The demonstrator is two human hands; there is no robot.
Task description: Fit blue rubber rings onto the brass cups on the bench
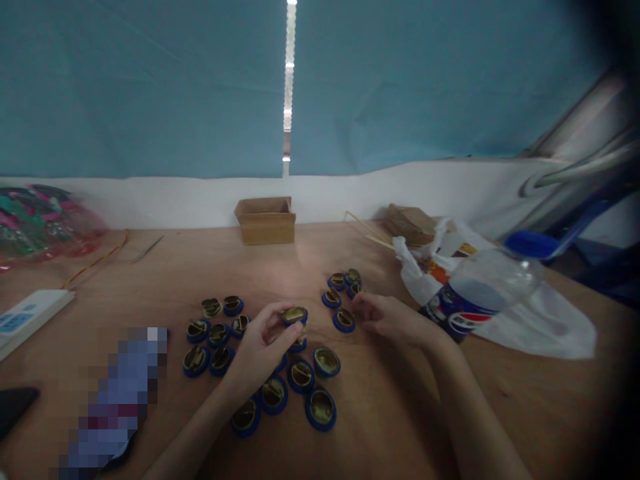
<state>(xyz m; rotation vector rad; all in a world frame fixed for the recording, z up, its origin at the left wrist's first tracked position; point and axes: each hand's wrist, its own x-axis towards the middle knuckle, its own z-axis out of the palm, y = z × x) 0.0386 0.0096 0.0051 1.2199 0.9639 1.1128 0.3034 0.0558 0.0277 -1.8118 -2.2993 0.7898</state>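
Observation:
Several round blue-rimmed badges, gold-coloured inside and many with a pin bar across the back, lie face down on the wooden table. My left hand [267, 339] holds one badge [295, 315] between thumb and fingers, above the middle cluster. Under and beside that hand lie more badges, among them one without a visible bar [327, 361]. My right hand [383, 317] is at the small right-hand group, its fingertips pinched at the edge of a badge [355, 289]. Another badge [344, 319] lies just left of these fingers. Part of the middle cluster is hidden by my left hand.
An open cardboard box [267, 223] stands at the back. On the right are a Pepsi bottle [465, 307] lying on its side, a white plastic bag [540, 333] and a brown carton [410, 223]. A blurred-out object [117, 400] and a white power strip [33, 320] lie left.

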